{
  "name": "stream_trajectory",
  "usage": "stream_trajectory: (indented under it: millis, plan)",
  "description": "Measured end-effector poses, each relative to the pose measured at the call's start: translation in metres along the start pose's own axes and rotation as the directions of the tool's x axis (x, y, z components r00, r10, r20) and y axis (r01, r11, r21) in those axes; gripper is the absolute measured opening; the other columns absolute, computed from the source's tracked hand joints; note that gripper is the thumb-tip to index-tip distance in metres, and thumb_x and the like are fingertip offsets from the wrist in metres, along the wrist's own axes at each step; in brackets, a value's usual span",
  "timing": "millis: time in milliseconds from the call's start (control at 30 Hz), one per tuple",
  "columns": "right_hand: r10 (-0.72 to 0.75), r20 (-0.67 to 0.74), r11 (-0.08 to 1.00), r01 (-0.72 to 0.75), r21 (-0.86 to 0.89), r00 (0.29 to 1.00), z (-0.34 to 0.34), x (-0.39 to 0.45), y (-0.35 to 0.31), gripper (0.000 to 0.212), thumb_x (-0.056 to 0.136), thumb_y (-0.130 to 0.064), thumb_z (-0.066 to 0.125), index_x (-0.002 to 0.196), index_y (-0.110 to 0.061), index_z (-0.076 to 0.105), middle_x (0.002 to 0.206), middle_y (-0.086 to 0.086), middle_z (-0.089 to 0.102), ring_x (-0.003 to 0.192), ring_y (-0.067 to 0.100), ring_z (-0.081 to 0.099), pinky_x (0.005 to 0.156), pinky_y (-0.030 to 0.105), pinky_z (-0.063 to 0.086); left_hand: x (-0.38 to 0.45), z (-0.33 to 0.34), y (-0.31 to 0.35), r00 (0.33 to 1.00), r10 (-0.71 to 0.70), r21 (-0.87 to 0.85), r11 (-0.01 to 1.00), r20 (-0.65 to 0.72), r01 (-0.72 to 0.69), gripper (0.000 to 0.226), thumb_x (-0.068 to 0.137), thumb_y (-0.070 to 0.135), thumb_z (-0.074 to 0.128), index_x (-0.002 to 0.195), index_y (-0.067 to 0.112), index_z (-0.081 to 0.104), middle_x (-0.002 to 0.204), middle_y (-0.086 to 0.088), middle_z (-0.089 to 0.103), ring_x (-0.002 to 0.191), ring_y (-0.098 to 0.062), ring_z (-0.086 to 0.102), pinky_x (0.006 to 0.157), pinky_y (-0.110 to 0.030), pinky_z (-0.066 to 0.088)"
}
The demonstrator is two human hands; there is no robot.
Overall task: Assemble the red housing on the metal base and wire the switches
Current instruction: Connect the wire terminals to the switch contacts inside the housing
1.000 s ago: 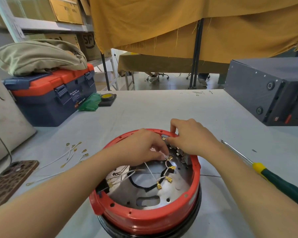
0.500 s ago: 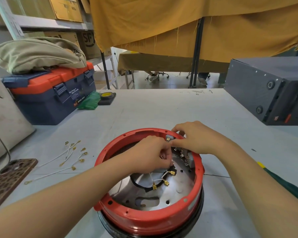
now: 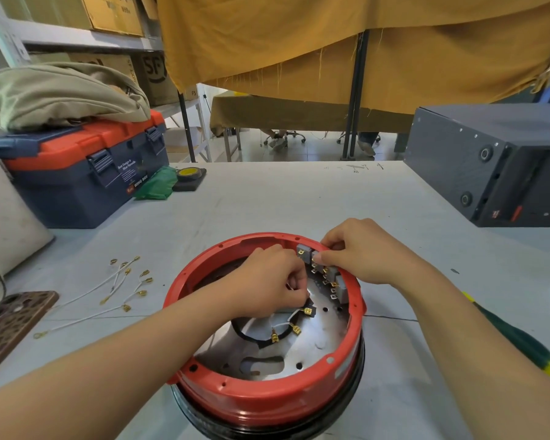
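Note:
A round red housing (image 3: pixel 267 395) sits on a shiny metal base (image 3: pixel 299 350) with a black ring under it, at the near middle of the table. Grey switches (image 3: pixel 340 285) with brass tabs line its far right inner wall. My left hand (image 3: pixel 270 282) reaches inside and pinches a white wire near the switches. White wires with gold terminals (image 3: pixel 294 330) hang below it over the base. My right hand (image 3: pixel 356 252) rests on the far right rim, thumb and fingers pinching a grey switch.
Loose white wires with gold terminals (image 3: pixel 121 287) lie on the table to the left. A green-handled screwdriver (image 3: pixel 518 338) lies at the right. A blue and orange toolbox (image 3: pixel 86 173) stands far left, a dark grey box (image 3: pixel 489 163) far right, a patterned phone (image 3: pixel 10 322) near left.
Both hands shifted toward the far right rim of the housing. The left hand pulled the white wire up toward the switches. The housing turned slightly.

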State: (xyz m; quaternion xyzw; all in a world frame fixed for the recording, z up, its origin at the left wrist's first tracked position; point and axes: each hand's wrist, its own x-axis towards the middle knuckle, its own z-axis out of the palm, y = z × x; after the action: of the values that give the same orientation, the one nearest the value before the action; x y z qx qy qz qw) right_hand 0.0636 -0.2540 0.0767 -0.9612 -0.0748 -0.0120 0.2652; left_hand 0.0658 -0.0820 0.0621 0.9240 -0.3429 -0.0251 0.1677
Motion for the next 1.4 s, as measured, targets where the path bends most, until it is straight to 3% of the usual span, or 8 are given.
stream_trajectory:
  millis: [233,333,433,633,867,1033,1267,1400]
  plan:
    - [0.019,0.004,1.000,-0.020,0.012,1.000,-0.005,0.004,0.001,0.022,0.085,-0.039,0.064,0.092,-0.020,0.072,0.086,-0.001,0.069,0.081,0.014,0.061,0.067,0.023,0.047,0.000,-0.005,-0.006,0.991,0.001,0.040,0.999,-0.137,0.005,0.008,0.084,0.029,0.060,0.080,0.024,0.060,0.081,0.015,0.055,0.089,-0.007,0.046,0.083,-0.026,0.031]
    - [0.007,-0.009,0.999,-0.006,0.045,1.000,-0.003,0.011,0.001,0.024,0.086,-0.041,0.062,0.094,-0.020,0.071,0.089,-0.003,0.067,0.084,0.012,0.058,0.063,0.014,0.041,0.000,-0.005,-0.009,0.995,0.006,0.100,0.995,-0.095,0.004,0.008,0.086,0.031,0.057,0.079,0.027,0.056,0.082,0.016,0.055,0.087,-0.006,0.047,0.084,-0.025,0.027]
    - [-0.026,-0.008,0.996,0.027,0.091,1.000,0.005,0.022,-0.003,0.028,0.086,-0.039,0.063,0.102,-0.017,0.069,0.099,-0.002,0.068,0.088,0.012,0.058,0.068,0.021,0.042,0.000,-0.005,-0.009,0.999,-0.009,0.095,0.995,-0.047,0.013,0.006,0.086,0.029,0.058,0.080,0.028,0.056,0.084,0.013,0.059,0.088,-0.006,0.051,0.084,-0.026,0.031]
    - [-0.076,0.039,0.969,0.064,0.240,0.996,0.023,0.032,-0.006,0.023,0.089,-0.029,0.060,0.110,-0.019,0.067,0.106,0.002,0.067,0.093,0.015,0.060,0.076,0.023,0.042,-0.006,-0.014,-0.015,0.999,-0.043,-0.152,0.987,0.034,0.047,0.017,0.080,0.007,0.060,0.090,0.021,0.065,0.089,0.009,0.066,0.081,0.004,0.058,0.078,-0.013,0.044]
    - [-0.089,0.019,0.952,0.079,0.296,0.996,0.029,0.033,-0.001,0.019,0.092,-0.028,0.056,0.103,-0.019,0.069,0.093,-0.003,0.065,0.087,0.012,0.058,0.069,0.019,0.039,-0.003,-0.012,-0.019,0.999,-0.030,-0.159,0.987,0.018,0.033,0.014,0.079,0.009,0.068,0.086,0.022,0.068,0.087,0.009,0.068,0.082,0.004,0.058,0.072,-0.008,0.043]
    - [-0.057,-0.009,0.942,0.057,0.331,0.998,0.031,0.032,0.000,0.018,0.092,-0.026,0.057,0.103,-0.020,0.070,0.099,0.000,0.070,0.094,0.014,0.061,0.082,0.025,0.044,0.001,-0.014,-0.017,0.996,-0.073,-0.212,0.975,-0.041,0.063,0.013,0.079,0.003,0.066,0.084,0.014,0.068,0.077,0.003,0.069,0.074,0.000,0.060,0.071,-0.010,0.045]
    - [-0.002,-0.073,0.949,0.025,0.314,0.997,0.035,0.027,0.000,0.018,0.093,-0.026,0.056,0.099,-0.018,0.071,0.082,-0.003,0.064,0.074,0.008,0.054,0.058,0.011,0.037,0.016,-0.023,-0.015,0.982,-0.184,-0.075,0.980,0.048,0.187,0.014,0.079,0.011,0.066,0.072,0.022,0.069,0.063,0.014,0.061,0.060,0.001,0.053,0.050,-0.005,0.038]
    - [0.017,-0.090,0.943,0.014,0.333,0.996,0.034,0.023,0.002,0.019,0.093,-0.026,0.055,0.098,-0.018,0.071,0.078,-0.005,0.063,0.069,0.003,0.053,0.057,0.014,0.036,0.022,-0.022,-0.015,0.966,-0.239,-0.166,0.953,0.101,0.253,0.018,0.081,0.012,0.063,0.069,0.024,0.070,0.047,0.021,0.058,0.049,0.007,0.052,0.047,-0.004,0.037]
